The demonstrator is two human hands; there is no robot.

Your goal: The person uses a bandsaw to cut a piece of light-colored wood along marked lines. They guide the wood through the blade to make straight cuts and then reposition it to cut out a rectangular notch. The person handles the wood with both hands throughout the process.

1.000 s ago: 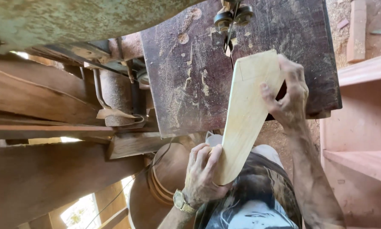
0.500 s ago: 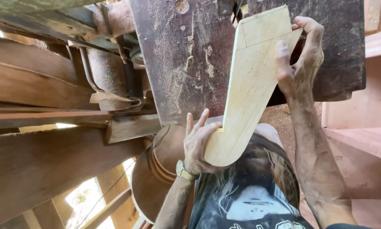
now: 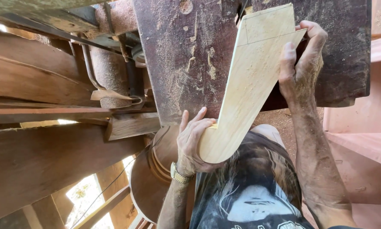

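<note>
A pale, curved wooden piece (image 3: 250,80) with pencil lines near its far end lies on a dark, sawdust-covered machine table (image 3: 186,59). My left hand (image 3: 192,142) cups the rounded near end of the piece. My right hand (image 3: 303,68) grips its far right edge, thumb on top and fingers curled around the corner. The far end of the piece reaches the top edge of the view. A wristwatch (image 3: 177,173) sits on my left wrist.
Rough wooden beams (image 3: 50,114) and a dusty metal cylinder (image 3: 112,70) stand to the left of the table. A large brown wheel (image 3: 150,178) sits below it. Reddish wooden panels (image 3: 368,127) fill the right side. My dark printed shirt (image 3: 250,199) shows at the bottom.
The wooden piece and both hands have moved forward along the table toward the far end. The view has shifted closer, so the piece now reaches the top of the frame.
</note>
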